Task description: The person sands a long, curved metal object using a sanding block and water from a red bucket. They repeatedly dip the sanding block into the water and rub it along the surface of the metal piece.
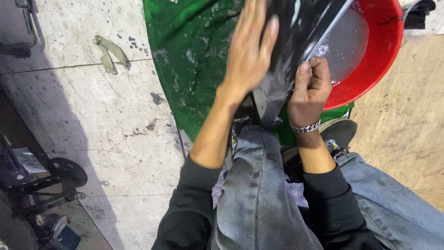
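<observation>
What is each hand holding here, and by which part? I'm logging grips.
Right hand grips the black glossy panel by its lower edge; left hand lies flat on its face.

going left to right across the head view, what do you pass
toothed sprocket → bent metal bracket on the concrete → green sheet → left hand flat on the glossy black panel → right hand gripping the panel's edge → red basin → wooden floor
</observation>
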